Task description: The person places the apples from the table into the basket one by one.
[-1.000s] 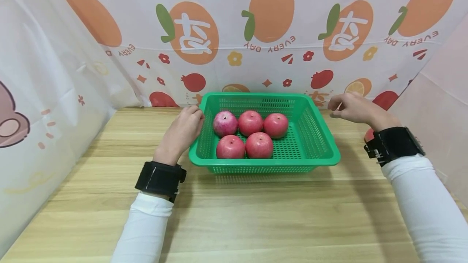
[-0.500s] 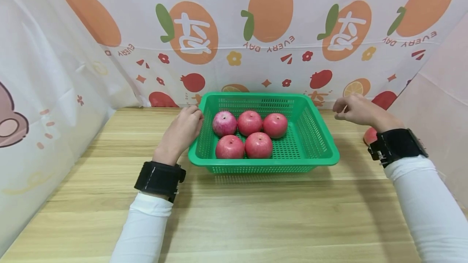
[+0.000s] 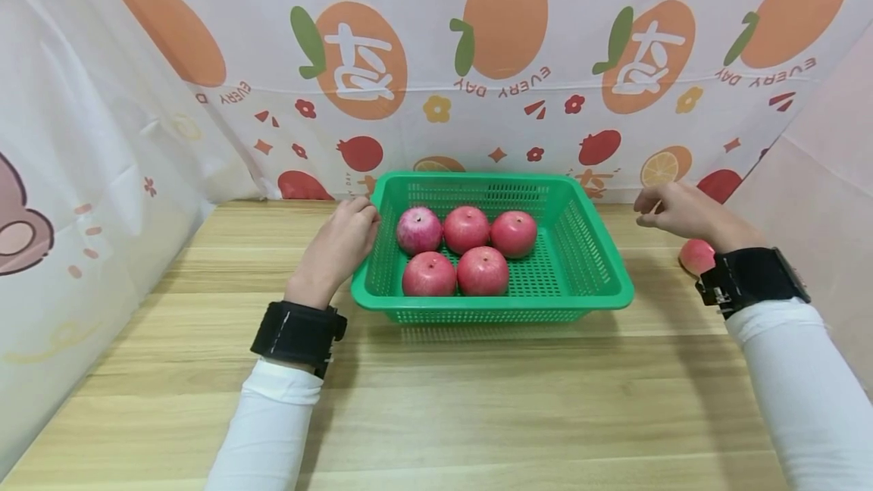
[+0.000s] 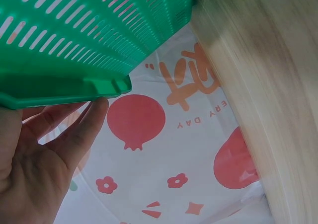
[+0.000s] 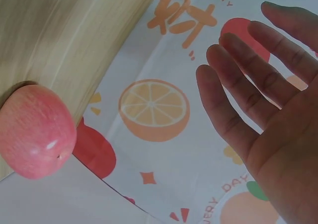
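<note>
A green plastic basket [image 3: 494, 302] stands on the table with several apples inside, one of them a mottled purplish-pink apple [image 3: 419, 230]. My left hand [image 3: 336, 252] holds the basket's left rim; in the left wrist view its fingertips [image 4: 98, 107] meet the underside of the rim, and the thumb is mostly out of sight. My right hand [image 3: 675, 209] hovers right of the basket, holding nothing, its fingers loosely spread in the right wrist view. A lone red apple [image 5: 37, 132] lies on the table near my right wrist, partly covered by the wristband in the head view.
A wooden table [image 3: 491, 400] extends in front of the basket. Behind stands a white curtain [image 3: 436, 127] printed with fruit, and cloth also borders the left and right sides. The basket's right part has bare mesh floor [image 3: 535, 275].
My right hand has drifted right and slightly downward, away from the basket, uncovering more of the lone apple. My left hand and the basket have stayed put.
</note>
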`<action>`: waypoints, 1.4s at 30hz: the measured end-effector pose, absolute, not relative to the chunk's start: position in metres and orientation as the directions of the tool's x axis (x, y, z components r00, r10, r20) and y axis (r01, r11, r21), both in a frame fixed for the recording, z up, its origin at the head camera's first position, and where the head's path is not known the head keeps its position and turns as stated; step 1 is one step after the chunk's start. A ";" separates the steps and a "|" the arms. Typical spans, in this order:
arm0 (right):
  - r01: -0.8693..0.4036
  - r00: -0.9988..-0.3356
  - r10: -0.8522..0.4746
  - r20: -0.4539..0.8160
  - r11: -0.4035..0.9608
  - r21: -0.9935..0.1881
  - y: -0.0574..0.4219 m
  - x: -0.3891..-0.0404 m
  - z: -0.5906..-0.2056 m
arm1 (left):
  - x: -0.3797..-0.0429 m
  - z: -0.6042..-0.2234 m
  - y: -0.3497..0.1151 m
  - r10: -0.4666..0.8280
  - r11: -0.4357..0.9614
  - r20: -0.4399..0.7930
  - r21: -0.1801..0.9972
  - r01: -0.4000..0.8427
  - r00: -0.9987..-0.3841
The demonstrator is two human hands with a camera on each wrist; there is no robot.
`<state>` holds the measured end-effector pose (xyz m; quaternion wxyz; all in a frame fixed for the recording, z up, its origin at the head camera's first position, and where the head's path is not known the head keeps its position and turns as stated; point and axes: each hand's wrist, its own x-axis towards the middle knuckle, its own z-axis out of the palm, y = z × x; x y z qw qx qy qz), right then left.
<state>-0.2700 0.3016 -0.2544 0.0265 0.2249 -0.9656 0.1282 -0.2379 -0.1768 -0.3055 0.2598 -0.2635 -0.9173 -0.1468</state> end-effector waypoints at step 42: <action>-0.256 -0.967 -0.249 0.061 0.949 -0.184 0.346 -0.268 -0.270 | -0.238 -0.305 -0.177 0.401 0.815 0.548 0.152 0.560 -0.734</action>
